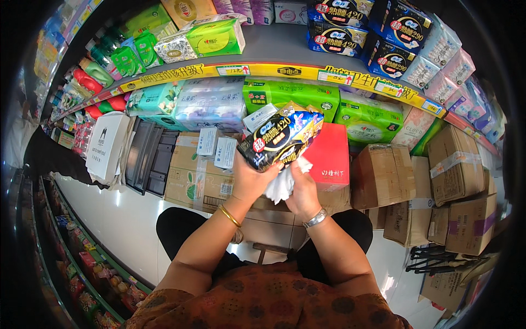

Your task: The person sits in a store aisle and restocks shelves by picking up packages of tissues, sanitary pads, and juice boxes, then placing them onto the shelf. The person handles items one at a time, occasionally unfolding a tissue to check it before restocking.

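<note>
My left hand [251,181] grips the lower end of a dark blue and gold sanitary pad pack [274,139], which is tilted in front of the shelf. My right hand [303,190] is shut on a crumpled white cloth or tissue [281,186] just below the pack's lower edge. Part of the cloth hangs down between my hands. Behind the pack is a red box [328,158]. Small white boxes [225,152] stand on a cardboard carton [185,172] to the left, and another white box [259,117] lies behind the pack's upper left side.
Above, a shelf [271,45] carries tissue packs [215,38] and more dark blue pad packs [337,38]. Green tissue packs [291,96] line the level beneath. Cardboard boxes [382,177] are stacked at right. Grey plastic crates [152,156] and a white bag [107,146] stand at left.
</note>
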Action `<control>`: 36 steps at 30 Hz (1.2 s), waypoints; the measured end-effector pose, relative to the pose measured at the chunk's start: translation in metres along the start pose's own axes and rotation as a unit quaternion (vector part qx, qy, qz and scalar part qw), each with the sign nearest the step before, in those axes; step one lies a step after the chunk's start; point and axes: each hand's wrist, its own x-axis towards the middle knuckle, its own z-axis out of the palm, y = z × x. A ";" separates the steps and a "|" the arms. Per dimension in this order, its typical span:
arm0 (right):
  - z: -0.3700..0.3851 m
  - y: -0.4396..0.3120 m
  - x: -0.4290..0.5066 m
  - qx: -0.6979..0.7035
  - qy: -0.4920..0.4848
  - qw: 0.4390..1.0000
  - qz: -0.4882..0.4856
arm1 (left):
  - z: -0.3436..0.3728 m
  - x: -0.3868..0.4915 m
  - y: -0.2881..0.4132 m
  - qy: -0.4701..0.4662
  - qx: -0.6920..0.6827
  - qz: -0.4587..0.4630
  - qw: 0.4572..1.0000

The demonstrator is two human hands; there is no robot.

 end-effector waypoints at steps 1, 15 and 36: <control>0.005 0.000 -0.004 -0.009 -0.012 1.000 0.022 | -0.002 0.003 0.000 0.026 -0.011 -0.002 1.000; 0.022 -0.054 -0.014 -0.712 -0.071 0.597 -0.363 | -0.029 -0.012 0.016 -0.101 0.297 0.174 0.933; 0.003 -0.029 -0.002 -0.381 0.010 0.913 -0.144 | -0.051 -0.039 0.008 -0.011 -0.207 -0.178 0.962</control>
